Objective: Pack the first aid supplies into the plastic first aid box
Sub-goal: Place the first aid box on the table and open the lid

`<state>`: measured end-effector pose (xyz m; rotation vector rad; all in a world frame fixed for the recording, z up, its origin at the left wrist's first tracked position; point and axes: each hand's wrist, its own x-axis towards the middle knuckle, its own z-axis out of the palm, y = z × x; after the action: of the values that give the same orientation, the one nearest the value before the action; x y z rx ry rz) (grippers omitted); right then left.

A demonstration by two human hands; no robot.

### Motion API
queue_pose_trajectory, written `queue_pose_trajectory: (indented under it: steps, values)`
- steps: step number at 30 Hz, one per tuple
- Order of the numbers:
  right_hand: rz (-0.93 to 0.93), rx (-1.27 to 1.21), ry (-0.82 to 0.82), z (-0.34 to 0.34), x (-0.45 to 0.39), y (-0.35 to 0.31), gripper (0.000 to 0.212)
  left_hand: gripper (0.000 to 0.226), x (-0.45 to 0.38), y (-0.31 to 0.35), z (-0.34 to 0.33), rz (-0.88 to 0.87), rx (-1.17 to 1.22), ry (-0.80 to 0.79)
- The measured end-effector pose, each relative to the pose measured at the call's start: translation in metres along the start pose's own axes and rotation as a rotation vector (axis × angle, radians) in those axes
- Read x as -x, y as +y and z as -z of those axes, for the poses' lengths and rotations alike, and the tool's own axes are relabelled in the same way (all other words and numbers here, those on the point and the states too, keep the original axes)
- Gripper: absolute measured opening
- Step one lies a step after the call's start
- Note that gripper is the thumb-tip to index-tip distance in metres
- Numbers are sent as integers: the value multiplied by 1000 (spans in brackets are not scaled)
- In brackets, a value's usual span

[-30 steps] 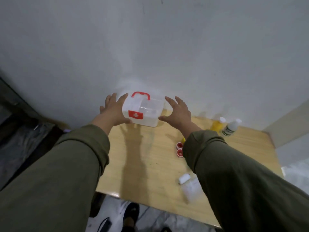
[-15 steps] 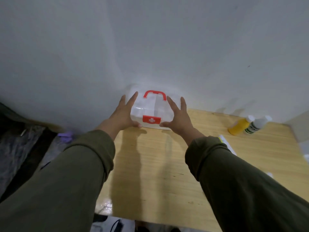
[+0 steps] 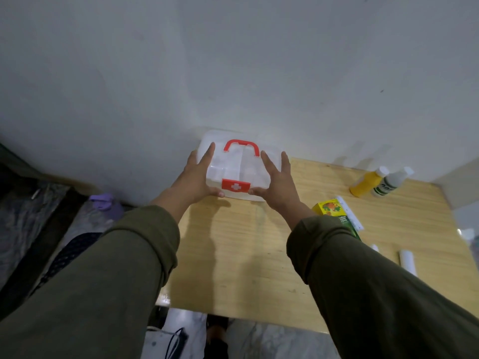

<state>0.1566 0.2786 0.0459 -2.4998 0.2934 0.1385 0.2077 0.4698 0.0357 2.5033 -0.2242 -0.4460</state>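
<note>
The clear plastic first aid box (image 3: 237,171) has a red handle and a red latch with a white cross. It rests on the wooden table (image 3: 246,255) at the far left corner, against the wall, lid closed. My left hand (image 3: 195,177) grips its left side and my right hand (image 3: 277,181) grips its right side, thumbs at the front lower edge. To the right stand a yellow bottle (image 3: 366,184) and a white bottle (image 3: 390,183). A yellow-green carton (image 3: 334,212) lies partly behind my right sleeve. A white roll (image 3: 407,263) lies near the right edge.
A grey wall rises straight behind the table. Left of the table, lower down, lie a purple object (image 3: 105,203) and dark fabric (image 3: 70,252). The floor and a foot show below the table's near edge. A small white item (image 3: 375,247) peeks out beside my right sleeve.
The box came down from mid-air onto the table's far left corner. My hands closed in on both of its sides and stay there. The view has shifted left.
</note>
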Motion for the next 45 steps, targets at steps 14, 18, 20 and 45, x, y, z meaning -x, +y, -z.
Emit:
queue_pose_trajectory:
  steps: [14, 18, 20, 45]
  values:
    - [298, 584, 99, -12, 49, 16, 87, 93, 48, -4, -12, -13, 41, 51]
    - [492, 666, 157, -31, 46, 14, 88, 91, 45, -8, -17, -28, 33, 92]
    - [531, 717, 177, -40, 43, 13, 91, 90, 44, -11, -18, -34, 27, 110]
    - [728, 702, 278, -21, 39, 12, 37, 113, 56, -8, -14, -69, 119, 125]
